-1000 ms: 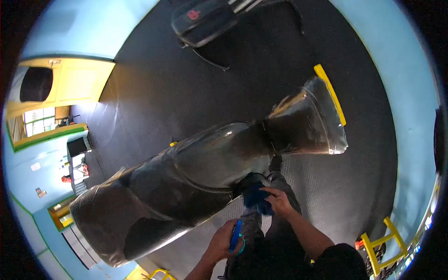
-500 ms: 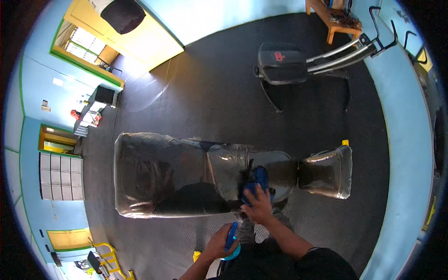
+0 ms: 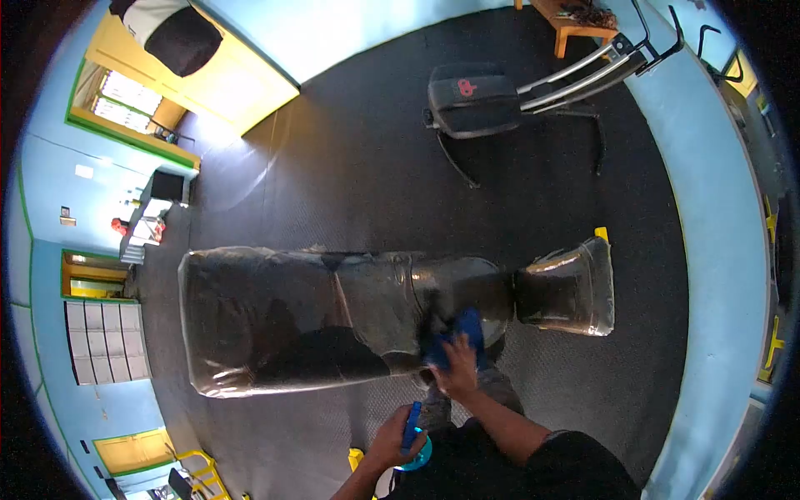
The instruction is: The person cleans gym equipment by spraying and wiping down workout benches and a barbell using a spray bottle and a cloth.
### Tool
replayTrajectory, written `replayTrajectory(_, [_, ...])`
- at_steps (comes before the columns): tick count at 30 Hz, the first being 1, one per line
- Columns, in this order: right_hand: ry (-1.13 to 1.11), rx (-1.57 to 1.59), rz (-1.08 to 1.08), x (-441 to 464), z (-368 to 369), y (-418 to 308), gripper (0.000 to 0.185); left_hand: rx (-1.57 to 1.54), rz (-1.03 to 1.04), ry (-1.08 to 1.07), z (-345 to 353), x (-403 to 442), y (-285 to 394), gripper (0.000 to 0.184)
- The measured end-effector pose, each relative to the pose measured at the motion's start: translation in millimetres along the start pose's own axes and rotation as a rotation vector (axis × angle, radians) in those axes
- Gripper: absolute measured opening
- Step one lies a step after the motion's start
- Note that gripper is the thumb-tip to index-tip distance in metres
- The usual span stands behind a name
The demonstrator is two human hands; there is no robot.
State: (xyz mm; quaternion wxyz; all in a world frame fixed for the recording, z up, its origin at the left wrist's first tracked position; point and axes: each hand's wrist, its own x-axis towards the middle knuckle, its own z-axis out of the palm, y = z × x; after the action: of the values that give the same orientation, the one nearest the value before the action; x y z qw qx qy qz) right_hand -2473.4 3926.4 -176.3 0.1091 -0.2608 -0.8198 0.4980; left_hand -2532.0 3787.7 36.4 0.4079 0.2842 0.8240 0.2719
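A long padded bench [image 3: 275,317] in shiny dark plastic-covered upholstery lies across the view, with a separate smaller pad [image 3: 567,287] at its right end. My right hand [image 3: 456,367] presses a dark blue cloth [image 3: 469,329] on the bench's near edge, right of its middle, with fingers spread over the cloth. Low in front of my body, my left hand [image 3: 393,439] is wrapped round the blue top of a spray bottle [image 3: 412,423], whose turquoise lower part shows below the hand.
Beyond the bench stands an exercise machine [image 3: 475,100] with a black seat and metal rails. A wooden bench [image 3: 575,25] is at the back right wall. Yellow-framed equipment [image 3: 204,475] stands at the lower left, near a yellow door [image 3: 133,450].
The view has turned, so the bench now lies nearly level. My right hand has moved the cloth from beside my legs onto the bench surface. My left hand still holds the bottle.
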Motion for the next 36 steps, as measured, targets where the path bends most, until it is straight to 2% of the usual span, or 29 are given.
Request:
replayTrajectory(1, [0.090, 0.115, 0.017, -14, 8, 40, 0.057, 0.001, -0.005, 0.006, 0, 1, 1, 0.055])
replayTrajectory(3, [0.217, 0.303, 0.556, 12, 6, 90, 0.051, 0.002, -0.012, 0.026, 1, 2, -2, 0.055])
replayTrajectory(5, [0.238, 0.246, 0.746, 81, -34, 69, 0.051, 0.080, -0.040, 0.058, 5, 7, -8, 0.055])
replayTrajectory(7, [-0.053, 0.029, 0.495, 129, -53, 25, 0.056, 0.040, -0.054, 0.083, -3, 10, 5, 0.051])
replayTrajectory(9, [-0.014, 0.165, 0.183, 151, -17, -23, 0.056, 0.005, -0.073, 0.103, -10, 9, 9, 0.047])
replayTrajectory(11, [-0.093, 0.033, -0.363, 123, -3, -92, 0.059, 0.104, 0.017, 0.251, -8, 7, 5, 0.047])
replayTrajectory(13, [-0.275, -0.091, -0.351, 77, -11, -127, 0.061, -0.016, 0.018, 0.313, -9, -1, 2, 0.050])
replayTrajectory(15, [-0.292, 0.042, -0.409, 45, 4, -61, 0.055, -0.131, 0.035, 0.386, -20, -6, 1, 0.052])
replayTrajectory(17, [-0.079, 0.016, -0.327, 36, -5, -6, 0.060, -0.030, -0.117, 0.278, -30, -21, 5, 0.056])
replayTrajectory(19, [-0.085, -0.076, 0.263, 77, -20, -15, 0.073, -0.037, -0.111, 0.365, -17, -32, -13, 0.056])
replayTrajectory(21, [-0.012, 0.077, 0.627, 144, -42, -84, 0.077, -0.043, -0.091, 0.436, -12, -35, -16, 0.057])
replayTrajectory(23, [-0.106, -0.017, 0.238, 167, -27, -114, 0.079, -0.070, -0.159, 0.369, -15, -35, -10, 0.058])
replayTrajectory(25, [-0.098, -0.156, -0.230, 137, -7, -145, 0.076, -0.115, -0.136, 0.377, -17, -32, -11, 0.059])
replayTrajectory(27, [-0.409, -0.200, -0.520, 67, 8, -101, 0.071, -0.176, -0.093, 0.413, -21, -29, -7, 0.060])
replayTrajectory(29, [-0.215, 0.033, -0.635, 35, -3, -50, 0.067, -0.198, -0.189, 0.408, -28, -35, -3, 0.052])
replayTrajectory(30, [-0.225, 0.034, -0.660, 50, -2, -39, 0.067, -0.204, -0.188, 0.434, -32, -36, -5, 0.052])
replayTrajectory(32, [-0.103, 0.119, 0.027, 67, -6, -37, 0.061, -0.173, -0.126, 0.449, -32, -43, -10, 0.053])
replayTrajectory(33, [-0.123, 0.091, 0.135, 85, -8, -49, 0.059, -0.186, -0.126, 0.452, -32, -48, -12, 0.053])
replayTrajectory(34, [-0.130, 0.061, 0.239, 117, -18, -96, 0.056, -0.183, -0.127, 0.455, -34, -49, -14, 0.055])
replayTrajectory(36, [-0.146, -0.059, -0.147, 162, 24, -105, 0.053, -0.183, -0.113, 0.465, -37, -45, -24, 0.056])
